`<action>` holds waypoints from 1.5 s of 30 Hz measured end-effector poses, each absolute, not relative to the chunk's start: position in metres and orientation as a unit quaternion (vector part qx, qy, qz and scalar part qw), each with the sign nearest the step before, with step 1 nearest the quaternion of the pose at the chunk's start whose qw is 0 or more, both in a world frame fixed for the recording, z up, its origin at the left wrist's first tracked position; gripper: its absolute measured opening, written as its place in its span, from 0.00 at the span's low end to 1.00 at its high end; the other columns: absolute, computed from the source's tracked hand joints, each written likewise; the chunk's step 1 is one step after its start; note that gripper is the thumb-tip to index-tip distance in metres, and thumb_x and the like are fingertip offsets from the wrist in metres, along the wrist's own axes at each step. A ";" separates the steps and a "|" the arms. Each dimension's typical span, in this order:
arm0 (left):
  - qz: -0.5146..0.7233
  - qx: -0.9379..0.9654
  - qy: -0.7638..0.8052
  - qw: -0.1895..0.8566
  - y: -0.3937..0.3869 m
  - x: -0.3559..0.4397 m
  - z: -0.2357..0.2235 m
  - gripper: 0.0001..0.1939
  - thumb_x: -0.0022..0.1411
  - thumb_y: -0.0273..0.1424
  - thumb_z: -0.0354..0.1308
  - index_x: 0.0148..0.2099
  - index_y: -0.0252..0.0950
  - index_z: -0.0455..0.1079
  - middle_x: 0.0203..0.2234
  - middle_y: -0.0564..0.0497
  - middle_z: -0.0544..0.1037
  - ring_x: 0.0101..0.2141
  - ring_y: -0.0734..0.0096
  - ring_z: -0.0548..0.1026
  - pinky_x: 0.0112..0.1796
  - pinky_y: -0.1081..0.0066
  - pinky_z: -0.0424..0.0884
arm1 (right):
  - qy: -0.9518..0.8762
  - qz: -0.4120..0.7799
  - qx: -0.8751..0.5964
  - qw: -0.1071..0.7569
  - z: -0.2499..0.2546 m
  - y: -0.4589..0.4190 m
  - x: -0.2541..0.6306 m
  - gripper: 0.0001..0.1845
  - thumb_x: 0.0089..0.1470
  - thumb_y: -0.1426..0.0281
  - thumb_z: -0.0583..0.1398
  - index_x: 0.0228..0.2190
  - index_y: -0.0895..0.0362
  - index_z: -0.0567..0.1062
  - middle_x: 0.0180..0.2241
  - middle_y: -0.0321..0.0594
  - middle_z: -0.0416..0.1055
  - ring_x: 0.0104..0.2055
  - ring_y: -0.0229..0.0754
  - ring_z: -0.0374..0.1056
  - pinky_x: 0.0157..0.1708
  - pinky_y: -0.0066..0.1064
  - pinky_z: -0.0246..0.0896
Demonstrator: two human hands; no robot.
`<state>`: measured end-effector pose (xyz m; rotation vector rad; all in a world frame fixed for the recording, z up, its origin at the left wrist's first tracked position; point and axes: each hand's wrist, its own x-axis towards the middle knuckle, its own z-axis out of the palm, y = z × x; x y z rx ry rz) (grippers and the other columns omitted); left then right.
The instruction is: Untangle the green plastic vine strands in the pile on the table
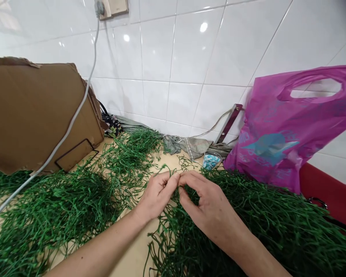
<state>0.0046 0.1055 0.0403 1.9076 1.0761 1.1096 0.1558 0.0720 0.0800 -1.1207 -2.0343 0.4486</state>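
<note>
Both my hands meet above the table, fingertips close together. My left hand (pixel 157 194) pinches a thin green plastic vine strand (pixel 168 169) between thumb and fingers. My right hand (pixel 210 204) curls over the same tangle, its thumb and forefinger closed on the strand, though the fingers hide the exact grip. A large heap of green plastic strands (pixel 54 207) lies to the left of my left hand. A second heap (pixel 265 219) spreads beneath and beyond my right hand. Both rest on a pale wooden tabletop (pixel 134 256).
A brown cardboard sheet (pixel 37 111) leans at the back left, crossed by a white cable (pixel 72 107). A magenta plastic bag (pixel 294 123) stands at the right, near a red object (pixel 328 192). Grey cloth (pixel 187 146) and a cup of blue pieces (pixel 211 161) sit against the white tile wall (pixel 173 50).
</note>
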 end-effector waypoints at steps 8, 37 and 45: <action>0.448 0.734 0.359 0.364 0.091 0.010 0.039 0.23 0.75 0.41 0.41 0.27 0.38 0.56 0.20 0.57 0.57 0.23 0.74 0.58 0.29 0.69 0.56 | -0.743 0.237 -0.497 0.382 0.078 0.071 0.158 0.11 0.54 0.73 0.51 0.22 0.52 0.60 0.20 0.30 0.57 0.23 0.37 0.54 0.24 0.28 0.54; 0.431 0.818 0.361 0.125 0.087 0.008 0.039 0.20 0.77 0.35 0.37 0.34 0.38 0.65 0.28 0.50 0.72 0.32 0.67 0.69 0.37 0.68 0.65 | -0.690 0.367 -0.497 0.377 0.089 0.058 0.175 0.05 0.58 0.65 0.60 0.35 0.52 0.75 0.35 0.37 0.76 0.40 0.42 0.73 0.44 0.34 0.69; 0.473 0.808 0.351 0.037 0.091 0.005 0.035 0.17 0.76 0.29 0.39 0.35 0.37 0.63 0.28 0.50 0.69 0.32 0.67 0.67 0.36 0.66 0.65 | -0.438 0.671 -0.422 0.424 0.087 0.051 0.179 0.31 0.57 0.39 0.54 0.36 0.53 0.76 0.40 0.43 0.77 0.46 0.47 0.71 0.48 0.38 0.65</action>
